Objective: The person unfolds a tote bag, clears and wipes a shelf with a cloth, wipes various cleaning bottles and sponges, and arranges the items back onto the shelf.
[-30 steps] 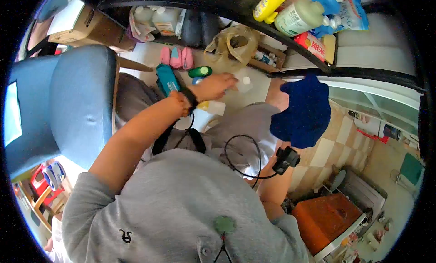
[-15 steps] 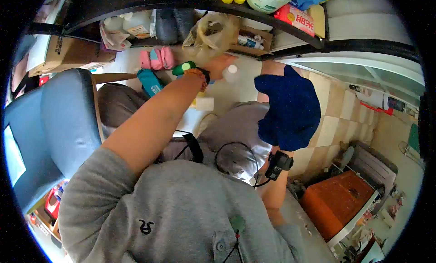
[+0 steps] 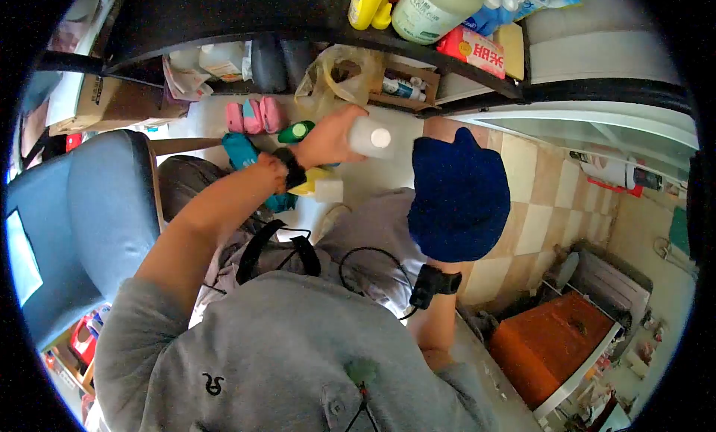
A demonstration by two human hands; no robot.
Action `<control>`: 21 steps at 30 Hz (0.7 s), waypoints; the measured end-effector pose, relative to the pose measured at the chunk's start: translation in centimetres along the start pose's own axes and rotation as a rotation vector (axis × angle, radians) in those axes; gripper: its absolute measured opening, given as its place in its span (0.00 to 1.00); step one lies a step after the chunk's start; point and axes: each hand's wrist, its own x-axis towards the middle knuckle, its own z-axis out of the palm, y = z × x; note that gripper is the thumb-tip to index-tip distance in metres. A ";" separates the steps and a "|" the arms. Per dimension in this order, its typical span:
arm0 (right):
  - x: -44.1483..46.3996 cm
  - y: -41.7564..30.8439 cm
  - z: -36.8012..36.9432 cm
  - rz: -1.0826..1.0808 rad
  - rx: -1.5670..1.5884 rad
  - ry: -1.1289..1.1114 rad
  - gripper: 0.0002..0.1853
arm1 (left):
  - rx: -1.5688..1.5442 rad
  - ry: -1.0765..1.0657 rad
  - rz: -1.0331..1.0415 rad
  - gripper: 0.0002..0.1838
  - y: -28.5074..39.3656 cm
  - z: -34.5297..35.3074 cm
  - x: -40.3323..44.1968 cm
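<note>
My left hand (image 3: 333,142) is closed around a white bottle (image 3: 365,137) whose pale cap faces me. Below its wrist stands a yellow bottle (image 3: 304,186) with a white cap (image 3: 329,191). A green-capped bottle (image 3: 298,130) is just behind that hand, and a teal packet (image 3: 240,151) lies to its left. At the right, a piece of dark blue cloth (image 3: 460,197) covers my right hand completely, so its fingers are hidden. Only the forearm with a black strapped device (image 3: 435,284) shows beneath the cloth.
Pink packs (image 3: 253,116) stand at the back under a dark shelf (image 3: 224,29). Beside them are a plastic bag (image 3: 317,81) and a cardboard box (image 3: 418,85). A blue-grey chair (image 3: 112,201) is at left, a reddish-brown cabinet (image 3: 556,346) at lower right, tiled floor (image 3: 522,178) between.
My left hand has taken hold of the white bottle and raised it toward me. My right hand under the blue cloth has shifted slightly left and down in view.
</note>
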 end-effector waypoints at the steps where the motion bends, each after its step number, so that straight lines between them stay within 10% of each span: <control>1: -0.3 -0.5 0.8 -0.029 -0.038 -0.045 0.16 | -0.045 0.044 0.080 0.40 1.4 -1.1 -0.3; 12: 4.2 -5.8 9.4 -0.978 -0.750 -0.788 0.22 | -0.369 0.437 0.222 0.36 14.5 -6.4 -5.1; 16: 3.9 -3.8 9.7 -0.748 -0.486 -0.846 0.42 | -0.350 0.445 0.373 0.37 16.0 -8.8 -5.6; 21: 1.6 -6.3 11.2 -0.581 -0.536 -0.820 0.25 | -0.119 0.437 0.277 0.40 17.3 -10.9 -7.3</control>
